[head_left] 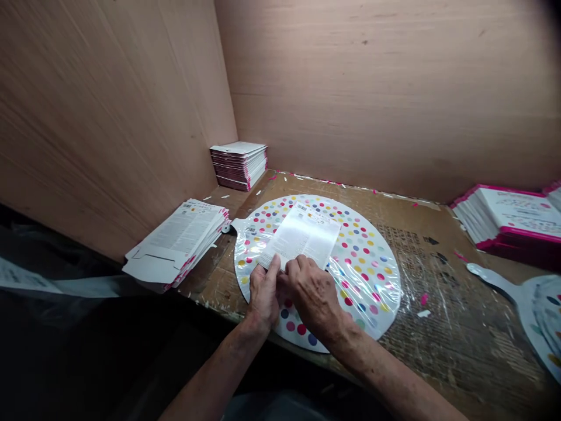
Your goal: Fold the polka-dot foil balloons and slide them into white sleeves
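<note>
A round flat foil balloon point(363, 263) with coloured dots lies on the worn bench. On top of it rests a white printed card point(302, 237) with a barcode near its far edge. My left hand point(263, 295) pinches the card's near edge, thumb up against it. My right hand point(313, 295) sits beside it, fingers curled down onto the same near edge. Both hands touch each other over the balloon.
A fanned pile of flat white cartons point(175, 245) lies at the left. A neat stack of pink-edged cards point(239, 165) stands in the back corner. More pink-edged stacks point(508, 225) lie at the right, with another dotted balloon point(530, 316) near the right edge. Wooden walls point(372, 88) enclose the bench.
</note>
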`<state>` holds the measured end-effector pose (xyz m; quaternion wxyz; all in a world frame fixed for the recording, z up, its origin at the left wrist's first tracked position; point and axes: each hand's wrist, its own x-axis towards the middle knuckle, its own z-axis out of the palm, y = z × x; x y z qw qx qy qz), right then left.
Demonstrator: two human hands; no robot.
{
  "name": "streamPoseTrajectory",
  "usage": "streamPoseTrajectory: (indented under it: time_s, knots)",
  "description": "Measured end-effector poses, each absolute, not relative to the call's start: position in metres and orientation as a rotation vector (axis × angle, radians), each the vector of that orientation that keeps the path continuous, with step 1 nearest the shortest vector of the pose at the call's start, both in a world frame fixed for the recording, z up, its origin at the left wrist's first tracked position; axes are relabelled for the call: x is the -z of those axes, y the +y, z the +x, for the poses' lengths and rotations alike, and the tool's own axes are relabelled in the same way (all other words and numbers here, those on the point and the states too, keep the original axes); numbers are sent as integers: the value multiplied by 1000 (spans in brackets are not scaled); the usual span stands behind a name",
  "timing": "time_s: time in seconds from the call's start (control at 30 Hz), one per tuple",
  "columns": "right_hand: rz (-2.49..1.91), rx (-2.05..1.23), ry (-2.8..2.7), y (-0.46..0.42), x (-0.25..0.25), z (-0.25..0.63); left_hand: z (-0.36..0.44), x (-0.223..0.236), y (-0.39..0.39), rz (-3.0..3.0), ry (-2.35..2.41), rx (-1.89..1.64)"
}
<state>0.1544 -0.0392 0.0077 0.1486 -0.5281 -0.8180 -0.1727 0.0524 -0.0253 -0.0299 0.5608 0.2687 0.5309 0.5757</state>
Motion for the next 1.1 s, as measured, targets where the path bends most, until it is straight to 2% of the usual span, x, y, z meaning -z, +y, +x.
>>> streamPoseTrajectory:
  time_s: [0.1, 0.17, 0.3, 0.4, 0.5, 0.57, 0.63, 0.77, 0.83, 0.9, 0.93, 1.03, 1.1]
  knots:
    - [-1248, 483, -2296, -23, 3, 156, 44, 22, -18, 612, 1252, -1411]
    - [-1055, 361, -2228, -8, 9, 162, 38, 16, -14, 673, 1191, -1371]
    - [-1020, -240, -1947, 6, 15, 160, 20, 4, 3, 771, 1167, -1362]
    - [-985, -572, -2059, -10, 25, 139, -1, -9, 40, 777, 1151, -1486]
    - [-703, -738, -2430, -31, 44, 116, -26, -34, 103, 828, 1163, -1628]
    - [-584, -815, -2564, -36, 54, 108, -43, -56, 153, 874, 1351, -1650]
    - [-655, -817, -2575, -33, 59, 107, -56, -78, 203, 871, 1582, -1593]
    - [-777, -811, -2496, -21, 55, 120, -70, -106, 264, 900, 1720, -1498]
    - [-788, -833, -2445, -14, 49, 128, -70, -102, 257, 954, 1759, -1458]
    - [-913, -789, -2365, -3, 42, 134, -66, -79, 217, 1113, 1798, -1401]
    - [-1030, -726, -2329, 4, 37, 135, -63, -62, 186, 1231, 1805, -1364]
    - [-1421, -443, -2350, 36, 18, 124, -44, 3, 72, 2109, 1858, -943]
    - [-1597, -314, -2483, 58, 4, 103, -25, 42, 4, 2286, 1944, -815]
